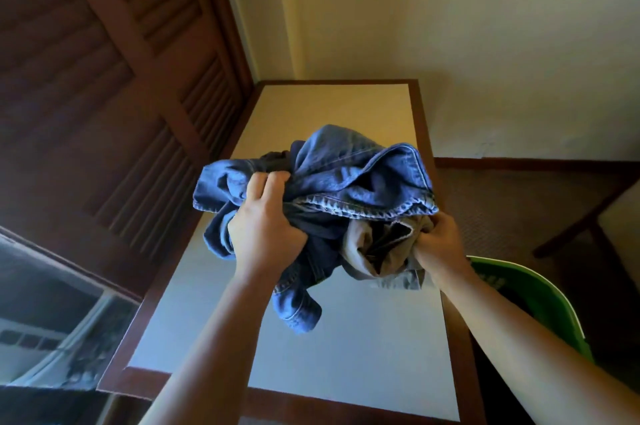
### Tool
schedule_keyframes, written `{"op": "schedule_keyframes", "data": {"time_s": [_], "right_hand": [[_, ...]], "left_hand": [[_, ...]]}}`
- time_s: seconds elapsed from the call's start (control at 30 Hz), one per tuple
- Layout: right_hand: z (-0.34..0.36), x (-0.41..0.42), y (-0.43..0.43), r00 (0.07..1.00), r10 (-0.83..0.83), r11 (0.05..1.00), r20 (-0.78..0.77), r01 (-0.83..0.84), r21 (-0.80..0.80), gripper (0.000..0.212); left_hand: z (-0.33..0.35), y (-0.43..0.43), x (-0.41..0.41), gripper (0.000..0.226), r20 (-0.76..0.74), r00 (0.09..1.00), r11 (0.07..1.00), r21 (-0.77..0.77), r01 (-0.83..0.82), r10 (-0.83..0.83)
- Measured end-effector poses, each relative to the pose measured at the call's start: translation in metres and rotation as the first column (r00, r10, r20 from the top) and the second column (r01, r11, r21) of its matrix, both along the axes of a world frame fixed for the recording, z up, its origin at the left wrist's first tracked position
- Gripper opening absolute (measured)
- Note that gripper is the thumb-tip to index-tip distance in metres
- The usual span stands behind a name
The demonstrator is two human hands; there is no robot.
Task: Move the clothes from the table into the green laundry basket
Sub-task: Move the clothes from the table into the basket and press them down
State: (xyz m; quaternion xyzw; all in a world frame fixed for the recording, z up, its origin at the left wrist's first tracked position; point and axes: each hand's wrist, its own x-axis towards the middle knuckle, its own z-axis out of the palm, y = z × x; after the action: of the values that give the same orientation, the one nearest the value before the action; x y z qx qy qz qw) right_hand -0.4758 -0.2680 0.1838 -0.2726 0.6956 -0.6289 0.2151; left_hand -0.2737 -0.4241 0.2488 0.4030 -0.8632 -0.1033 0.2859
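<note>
A bundle of clothes is held above the table [363, 348]: blue denim jeans [346, 179] on top and a tan garment [377, 251] underneath. My left hand [266, 220] grips the denim on the bundle's left side. My right hand [440, 244] is closed on the tan cloth at the bundle's right. A denim leg hangs down toward the tabletop. The green laundry basket [540, 300] stands on the floor to the right of the table, partly hidden behind my right forearm.
The table has a pale top with a dark wooden rim and stands against a cream wall. Dark louvered wooden doors [104, 78] fill the left. A wooden chair [595, 217] is at the far right, on brown carpet.
</note>
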Motion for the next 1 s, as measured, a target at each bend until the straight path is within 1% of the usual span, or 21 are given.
{"op": "schedule_keyframes", "data": {"time_s": [0.07, 0.13, 0.23, 0.27, 0.37, 0.47, 0.57, 0.63, 0.67, 0.77, 0.83, 0.87, 0.93, 0.97, 1.0], "right_hand": [[0.005, -0.004, 0.019, 1.000, 0.000, 0.999, 0.030, 0.001, -0.042, 0.017], [0.005, -0.013, 0.046, 1.000, -0.005, 0.999, 0.030, 0.006, -0.046, 0.015], [0.005, -0.034, 0.097, 0.996, -0.024, 0.997, 0.085, 0.030, -0.065, 0.032], [0.005, -0.041, 0.114, 0.994, -0.051, 0.997, 0.094, 0.057, -0.060, 0.034], [0.000, -0.060, 0.171, 0.976, -0.158, 0.986, 0.150, 0.164, -0.030, 0.030], [-0.013, -0.078, 0.220, 0.939, -0.263, 0.965, 0.222, 0.259, 0.047, 0.037], [-0.026, -0.091, 0.258, 0.911, -0.321, 0.947, 0.259, 0.315, 0.066, 0.025], [-0.034, -0.096, 0.275, 0.895, -0.330, 0.944, 0.301, 0.319, 0.086, 0.016], [-0.037, -0.099, 0.282, 0.891, -0.337, 0.942, 0.305, 0.321, 0.102, 0.015], [-0.053, -0.107, 0.299, 0.896, -0.353, 0.935, 0.271, 0.323, 0.149, 0.023], [-0.064, -0.109, 0.307, 0.891, -0.346, 0.933, 0.293, 0.293, 0.210, 0.025], [-0.066, -0.108, 0.309, 0.886, -0.341, 0.935, 0.314, 0.283, 0.214, 0.027], [-0.059, -0.104, 0.311, 0.889, -0.300, 0.953, 0.346, 0.261, 0.157, 0.026], [-0.059, -0.102, 0.310, 0.894, -0.260, 0.965, 0.364, 0.242, 0.097, 0.028], [-0.055, -0.099, 0.312, 0.901, -0.236, 0.972, 0.364, 0.224, 0.076, 0.034]], "left_hand": [[0.003, 0.023, -0.001, 0.074, -0.016, 1.000, 1.000, 0.017, -0.017, 0.017], [0.007, 0.051, -0.007, 0.073, -0.032, 0.999, 0.998, 0.041, -0.039, 0.040], [0.008, 0.094, -0.022, 0.070, -0.061, 0.995, 0.991, 0.118, -0.068, 0.075], [0.006, 0.109, -0.028, 0.069, -0.076, 0.994, 0.987, 0.145, -0.066, 0.077], [-0.003, 0.155, -0.049, 0.068, -0.115, 0.989, 0.973, 0.221, -0.065, 0.093], [-0.013, 0.203, -0.070, 0.067, -0.135, 0.984, 0.951, 0.303, -0.069, 0.114], [-0.021, 0.242, -0.085, 0.063, -0.134, 0.981, 0.928, 0.364, -0.080, 0.137], [-0.023, 0.260, -0.091, 0.063, -0.126, 0.980, 0.915, 0.393, -0.091, 0.152], [-0.023, 0.268, -0.092, 0.064, -0.128, 0.979, 0.912, 0.399, -0.094, 0.157], [-0.019, 0.282, -0.095, 0.066, -0.137, 0.977, 0.915, 0.392, -0.096, 0.161], [-0.015, 0.288, -0.098, 0.067, -0.129, 0.980, 0.916, 0.389, -0.092, 0.154], [-0.014, 0.291, -0.100, 0.066, -0.122, 0.982, 0.917, 0.388, -0.086, 0.144], [-0.013, 0.298, -0.107, 0.063, -0.110, 0.987, 0.920, 0.386, -0.070, 0.121], [-0.013, 0.302, -0.111, 0.062, -0.104, 0.988, 0.919, 0.389, -0.064, 0.113], [-0.014, 0.306, -0.114, 0.062, -0.100, 0.989, 0.917, 0.395, -0.060, 0.108]]}}
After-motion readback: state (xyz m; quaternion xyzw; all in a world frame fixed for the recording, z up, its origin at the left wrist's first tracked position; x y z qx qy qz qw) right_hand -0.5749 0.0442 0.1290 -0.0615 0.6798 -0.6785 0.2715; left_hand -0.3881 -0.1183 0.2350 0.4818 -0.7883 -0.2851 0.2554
